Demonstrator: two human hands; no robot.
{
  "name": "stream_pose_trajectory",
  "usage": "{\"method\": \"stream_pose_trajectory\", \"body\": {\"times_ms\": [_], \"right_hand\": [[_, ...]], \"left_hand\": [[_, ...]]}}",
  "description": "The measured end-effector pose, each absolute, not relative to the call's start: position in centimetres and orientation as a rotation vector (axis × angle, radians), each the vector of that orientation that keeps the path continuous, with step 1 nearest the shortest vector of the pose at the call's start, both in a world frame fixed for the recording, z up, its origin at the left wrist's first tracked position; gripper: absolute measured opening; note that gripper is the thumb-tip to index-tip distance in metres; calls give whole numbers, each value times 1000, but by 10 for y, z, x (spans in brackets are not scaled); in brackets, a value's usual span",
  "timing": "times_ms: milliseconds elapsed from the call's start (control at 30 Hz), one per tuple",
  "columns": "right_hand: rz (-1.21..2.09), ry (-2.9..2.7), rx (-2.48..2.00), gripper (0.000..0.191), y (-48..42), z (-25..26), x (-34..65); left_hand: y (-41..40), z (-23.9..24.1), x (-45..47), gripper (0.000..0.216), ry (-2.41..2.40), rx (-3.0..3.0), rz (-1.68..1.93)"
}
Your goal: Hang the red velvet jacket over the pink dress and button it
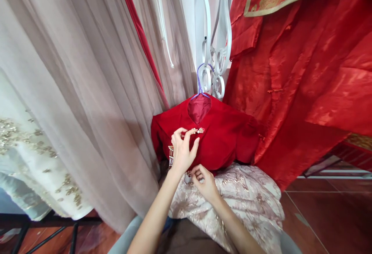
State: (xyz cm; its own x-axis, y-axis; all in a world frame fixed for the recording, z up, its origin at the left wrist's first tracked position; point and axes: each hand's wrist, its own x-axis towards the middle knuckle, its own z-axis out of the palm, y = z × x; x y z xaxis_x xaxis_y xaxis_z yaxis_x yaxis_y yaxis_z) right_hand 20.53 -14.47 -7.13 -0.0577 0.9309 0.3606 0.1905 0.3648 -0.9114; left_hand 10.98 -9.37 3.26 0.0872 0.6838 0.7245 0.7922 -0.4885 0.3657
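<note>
A short red velvet jacket [221,141] hangs on a purple hanger [198,76], its front facing me. Below the neckline sits a pearl-and-bead clasp [200,130]. My left hand [183,149] is at the jacket's front, index fingertip by the clasp's left end, thumb and fingers apart. Beaded fringe [171,156] shows at the left of that wrist. Lower down, my right hand [205,182] is closed in a pinch at the jacket's bottom edge, near a small beaded piece [188,174]; what the fingers hold is too small to make out.
Pale pink floral brocade fabric [247,196] lies bunched under the jacket. Sheer beige curtains [95,91] hang at left, beside a white gold-embroidered garment [37,161]. Red satin garments [290,75] hang at right. A white scrolled metal frame [223,52] stands behind the hanger.
</note>
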Motion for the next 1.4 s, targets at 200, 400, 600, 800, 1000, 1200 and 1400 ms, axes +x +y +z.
{"method": "stream_pose_trajectory", "body": {"times_ms": [200,400,600,800,1000,1200,1400], "right_hand": [[828,-1528,-1047,7,-144,-75,204],[819,-1522,-1059,6,-143,-74,205],[823,-1531,-1082,3,-147,-74,206],[673,-1381,-1111,22,-144,-26,219],[690,-1334,-793,25,-119,44,200],[590,-1397,-1135,84,-119,15,195],[282,-1302,-1357,88,-117,-3,250]], "left_hand": [[-68,70,99,16,-1303,-2403,-1068],[-59,74,92,13,-1118,-2540,-1143],[-49,74,90,20,-1048,-2540,-958],[-46,74,85,26,-993,-2520,-717],[-53,55,77,31,-1241,-2222,-1073],[-64,63,81,42,-1422,-1948,-1196],[-63,51,61,63,-1473,-1695,-1379]]}}
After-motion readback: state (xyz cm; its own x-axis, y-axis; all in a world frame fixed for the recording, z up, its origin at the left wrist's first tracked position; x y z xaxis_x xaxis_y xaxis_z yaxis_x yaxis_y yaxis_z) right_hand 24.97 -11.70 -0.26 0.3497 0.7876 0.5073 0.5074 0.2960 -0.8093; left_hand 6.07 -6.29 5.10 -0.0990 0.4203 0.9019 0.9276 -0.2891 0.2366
